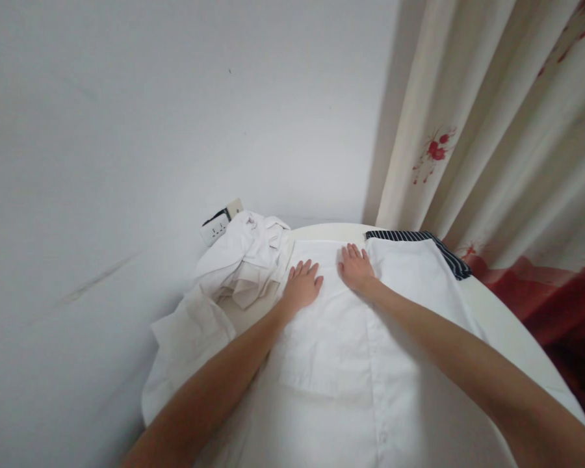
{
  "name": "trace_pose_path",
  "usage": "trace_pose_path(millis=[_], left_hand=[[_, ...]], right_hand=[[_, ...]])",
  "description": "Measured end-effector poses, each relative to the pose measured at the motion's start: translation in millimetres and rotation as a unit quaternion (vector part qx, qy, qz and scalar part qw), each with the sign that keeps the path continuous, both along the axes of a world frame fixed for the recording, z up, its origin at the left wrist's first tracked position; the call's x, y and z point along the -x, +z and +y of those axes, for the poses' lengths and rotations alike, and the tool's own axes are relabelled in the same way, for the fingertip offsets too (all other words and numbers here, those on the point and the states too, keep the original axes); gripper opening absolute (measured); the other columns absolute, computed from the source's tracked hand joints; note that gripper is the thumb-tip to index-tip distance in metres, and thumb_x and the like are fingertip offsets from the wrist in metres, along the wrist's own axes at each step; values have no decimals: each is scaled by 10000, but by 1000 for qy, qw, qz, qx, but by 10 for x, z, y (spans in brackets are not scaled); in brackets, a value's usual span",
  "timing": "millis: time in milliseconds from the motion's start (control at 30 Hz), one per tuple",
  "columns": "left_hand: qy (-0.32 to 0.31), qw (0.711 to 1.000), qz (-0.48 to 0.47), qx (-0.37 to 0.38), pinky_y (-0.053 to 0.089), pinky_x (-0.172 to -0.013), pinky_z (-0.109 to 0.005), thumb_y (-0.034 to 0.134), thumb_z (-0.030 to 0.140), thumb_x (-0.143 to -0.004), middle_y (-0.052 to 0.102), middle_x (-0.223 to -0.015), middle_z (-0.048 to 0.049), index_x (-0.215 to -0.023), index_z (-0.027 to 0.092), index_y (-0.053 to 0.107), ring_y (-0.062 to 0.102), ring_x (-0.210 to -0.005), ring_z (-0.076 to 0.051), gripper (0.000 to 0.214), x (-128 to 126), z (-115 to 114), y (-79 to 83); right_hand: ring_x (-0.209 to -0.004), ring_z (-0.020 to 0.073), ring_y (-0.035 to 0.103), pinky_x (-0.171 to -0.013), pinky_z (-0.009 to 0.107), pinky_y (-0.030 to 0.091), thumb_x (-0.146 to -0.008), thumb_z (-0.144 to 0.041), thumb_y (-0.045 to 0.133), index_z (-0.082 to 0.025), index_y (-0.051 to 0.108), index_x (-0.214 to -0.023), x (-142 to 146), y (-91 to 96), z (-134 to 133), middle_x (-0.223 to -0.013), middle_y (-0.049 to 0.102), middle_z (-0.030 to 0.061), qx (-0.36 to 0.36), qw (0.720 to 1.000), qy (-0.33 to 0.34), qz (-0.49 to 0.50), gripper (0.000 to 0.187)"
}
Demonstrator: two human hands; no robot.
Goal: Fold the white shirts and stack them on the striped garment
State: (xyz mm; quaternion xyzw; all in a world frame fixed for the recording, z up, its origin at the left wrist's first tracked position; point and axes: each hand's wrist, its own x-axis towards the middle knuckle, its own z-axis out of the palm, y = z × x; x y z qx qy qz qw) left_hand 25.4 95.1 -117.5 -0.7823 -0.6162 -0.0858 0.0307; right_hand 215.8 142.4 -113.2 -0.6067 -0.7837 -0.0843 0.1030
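A white shirt (341, 351) with a chest pocket lies spread flat on a round white table (507, 325). My left hand (303, 284) rests palm down on the shirt's far part, fingers stretched out and together. My right hand (355, 266) lies flat beside it, a little farther away, fingers extended, near the shirt's far edge. Neither hand holds anything. Both forearms reach across the shirt from the near side.
A heap of crumpled white clothes (244, 260) sits at the table's left, spilling over its edge. A dark striped garment (419, 238) lies under the shirt's far right. A wall socket (219, 224) is behind the heap. Cream curtains with red flowers (492, 143) hang at right.
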Motion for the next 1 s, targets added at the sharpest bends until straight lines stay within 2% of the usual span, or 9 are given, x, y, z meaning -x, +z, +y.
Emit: trace_pose_path(millis=[100,200,333,400,467,567,800,933,1000], left_hand=[[13,1000,-5,4,196,-1203,-573,363,507,-1007,336,-1625,-72,-1527,278,411,256,-1492,-393,570,37,8,-10],[15,1000,-2,11,214,-1190,-593,377,531,-1000,326,-1628,-77,-1528,284,410,243,-1490,-417,584,41,10,42],[-12,1000,16,19,349,-1161,-444,341,278,-1016,482,-1526,-97,-1496,226,441,437,-1404,-283,492,92,29,218],[0,999,31,24,428,-1088,-357,335,135,-977,587,-1399,-125,-1439,182,496,567,-1268,-228,492,187,56,341],[29,998,50,33,481,-1012,-350,351,67,-936,650,-1266,-148,-1330,151,579,635,-1154,-228,463,318,82,455],[54,994,80,51,518,-942,-379,380,57,-925,693,-1145,-137,-1205,160,642,667,-1083,-243,397,509,86,572],[53,989,134,44,548,-825,-421,401,69,-930,715,-1014,-162,-1076,149,687,671,-1035,-311,331,755,-45,702],[18,988,147,39,523,-879,-436,453,24,-884,714,-988,-182,-950,134,721,629,-1106,-335,297,769,-121,750],[11,988,149,29,504,-923,-453,437,17,-889,711,-1019,-194,-995,117,723,620,-1122,-332,321,675,-139,738]], right_hand=[[-1511,296,224,-1208,478,189,-1020,-385,292,-55,355,-1535,2,29,-208,-1625,290,186,14,999,36,21,615],[-1514,281,219,-1213,468,196,-1027,-390,278,-75,365,-1532,-179,102,-324,-1631,286,167,1,998,46,38,601],[-1500,267,260,-1211,433,228,-1017,-353,301,-92,437,-1487,-617,210,-374,-1605,347,157,-23,998,2,55,554],[-1492,254,280,-1211,407,239,-1011,-362,308,-126,470,-1466,-806,233,-393,-1590,378,139,-36,998,-10,59,537],[-1477,237,310,-1211,373,246,-1005,-372,305,-159,489,-1451,-918,229,-423,-1568,412,121,-51,996,-10,66,527],[-1456,248,341,-1207,364,261,-992,-360,310,-178,497,-1443,-935,182,-486,-1530,462,115,-55,995,0,81,521],[-1413,266,377,-1192,408,281,-984,-343,331,-160,511,-1420,-786,62,-615,-1495,484,141,-40,994,46,96,505],[-1428,278,357,-1182,439,282,-993,-342,336,-182,563,-1372,-786,17,-630,-1500,482,137,-29,995,58,73,470],[-1431,293,360,-1179,467,283,-996,-323,343,-147,579,-1352,-766,-14,-624,-1491,491,159,-38,994,73,74,462]])
